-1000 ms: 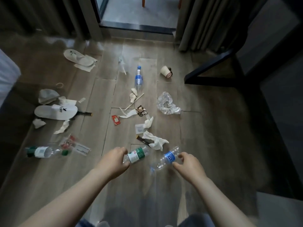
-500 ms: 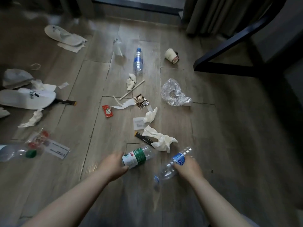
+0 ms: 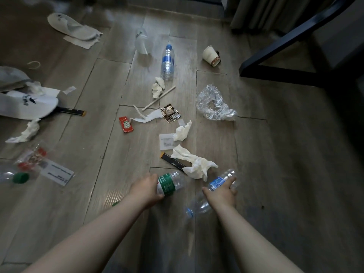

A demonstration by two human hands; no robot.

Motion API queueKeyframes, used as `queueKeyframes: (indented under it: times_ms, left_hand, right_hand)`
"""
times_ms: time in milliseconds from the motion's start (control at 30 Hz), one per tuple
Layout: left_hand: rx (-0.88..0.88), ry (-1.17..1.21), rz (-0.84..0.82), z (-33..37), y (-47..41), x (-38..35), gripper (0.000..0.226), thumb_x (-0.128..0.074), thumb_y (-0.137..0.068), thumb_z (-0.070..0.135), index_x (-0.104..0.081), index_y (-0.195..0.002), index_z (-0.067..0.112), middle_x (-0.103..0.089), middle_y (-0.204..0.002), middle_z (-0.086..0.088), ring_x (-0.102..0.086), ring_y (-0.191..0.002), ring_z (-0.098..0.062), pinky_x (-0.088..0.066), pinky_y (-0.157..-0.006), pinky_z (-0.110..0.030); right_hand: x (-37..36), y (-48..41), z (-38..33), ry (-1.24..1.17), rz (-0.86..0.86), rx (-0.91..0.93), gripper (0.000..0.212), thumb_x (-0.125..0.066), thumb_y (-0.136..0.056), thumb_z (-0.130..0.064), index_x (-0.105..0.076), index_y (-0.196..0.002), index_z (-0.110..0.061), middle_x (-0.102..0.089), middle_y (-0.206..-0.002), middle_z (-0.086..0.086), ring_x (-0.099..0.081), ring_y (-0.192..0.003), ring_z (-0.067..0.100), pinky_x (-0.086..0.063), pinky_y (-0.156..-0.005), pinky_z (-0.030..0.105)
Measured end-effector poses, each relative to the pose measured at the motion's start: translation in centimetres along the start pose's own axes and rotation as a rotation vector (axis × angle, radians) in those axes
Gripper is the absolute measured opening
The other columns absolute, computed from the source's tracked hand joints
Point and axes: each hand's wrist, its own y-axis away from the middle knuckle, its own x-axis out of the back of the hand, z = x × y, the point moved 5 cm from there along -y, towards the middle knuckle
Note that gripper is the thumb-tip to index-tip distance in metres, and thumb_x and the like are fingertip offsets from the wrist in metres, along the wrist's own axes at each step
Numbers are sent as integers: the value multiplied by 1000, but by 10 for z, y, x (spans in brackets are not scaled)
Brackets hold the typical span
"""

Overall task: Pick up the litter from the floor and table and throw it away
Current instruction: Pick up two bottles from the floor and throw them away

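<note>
My left hand (image 3: 146, 189) grips a clear bottle with a green label (image 3: 171, 183) low over the wooden floor. My right hand (image 3: 221, 193) grips a clear bottle with a blue label (image 3: 217, 183), its blue cap pointing back toward me. Just beyond both hands lies a crumpled white tissue (image 3: 194, 161) over a black sachet (image 3: 173, 163). Farther off are another blue-label bottle (image 3: 167, 63), a paper cup (image 3: 211, 55) on its side, crumpled clear plastic (image 3: 213, 104), a red ketchup packet (image 3: 126, 124), a brown wrapper (image 3: 169, 113) and more tissues.
White slippers (image 3: 27, 106) (image 3: 71, 26) lie at the left, with a bottle with a green cap (image 3: 19, 177) and a clear packet (image 3: 32, 156) nearby. A dark chair frame (image 3: 275, 54) stands at the upper right, beside a curtain (image 3: 260, 12).
The view has moved forward and down toward the litter. My right hand has closed round the blue-label bottle's middle; my left hand keeps hold of the green-label bottle.
</note>
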Motion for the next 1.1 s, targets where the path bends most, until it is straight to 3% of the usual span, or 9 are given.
queueKeyframes:
  times_ms: [167,267,400,567,700,767,867,967,1100]
  left_hand:
    - [30,-56,-24,0,0,-17,56,-67,-77,44,-46,-124,22,-55,-123,-2,-54,-111,-22,-49,-91,-38]
    - [40,-13,-54,2,8,-16,57,-70,-74,44,-48,-121,21,-56,-121,-1,-55,-108,-21,-48,-88,-33]
    - [59,118,-3,10,49,26,44,-68,-68,47,-52,-102,23,-59,-99,1,-57,-85,-17,-43,-66,-26]
    - [61,206,53,40,130,132,38,-64,-65,50,-52,-92,26,-57,-86,6,-56,-73,-16,-36,-54,-25]
    - [65,211,96,69,196,232,48,-59,-59,58,-49,-92,24,-56,-91,1,-57,-77,-20,-42,-59,-28]
    - [57,242,123,88,233,282,48,-60,-59,57,-50,-90,22,-55,-89,0,-57,-76,-21,-44,-60,-29]
    - [43,307,172,121,294,358,45,-62,-64,57,-51,-90,22,-57,-89,1,-56,-75,-19,-38,-57,-29]
    - [0,396,203,158,357,432,49,-57,-60,63,-52,-89,24,-60,-85,5,-57,-72,-12,-41,-55,-27]
    - [-79,521,252,224,441,530,28,-68,-74,45,-51,-83,25,-58,-76,9,-53,-64,0,-36,-49,-17]
  right_hand:
    - [-8,1,2,-95,-10,28,111,-68,-82,-36,20,-150,-25,-28,-141,24,-55,-108,37,-45,-87,35]
    - [-2,7,7,-101,17,7,114,-71,-78,-34,15,-151,-21,-35,-138,23,-53,-113,37,-44,-92,38]
    - [33,47,3,-150,17,6,111,-74,-66,-39,-7,-151,-13,-47,-129,21,-52,-114,37,-45,-96,42]
    - [118,128,-23,-179,-7,20,88,-74,-61,-37,-34,-133,-7,-54,-116,17,-54,-107,34,-47,-91,41]
    - [203,198,-60,-248,-2,44,66,-73,-61,-35,-45,-115,-9,-54,-105,13,-56,-93,30,-49,-79,36]
    - [249,236,-83,-314,17,92,71,-69,-56,-42,-46,-114,-9,-52,-103,11,-54,-91,28,-46,-73,32]
    - [324,297,-115,-416,63,165,95,-53,-42,-59,-46,-123,-10,-50,-107,10,-55,-96,29,-48,-80,34]
    - [406,360,-138,-494,83,225,97,-57,-46,-55,-43,-134,-15,-49,-111,6,-57,-99,26,-50,-86,38]
    - [525,439,-158,-617,137,301,96,-61,-49,-50,-42,-136,-17,-51,-113,2,-59,-99,20,-52,-88,41]
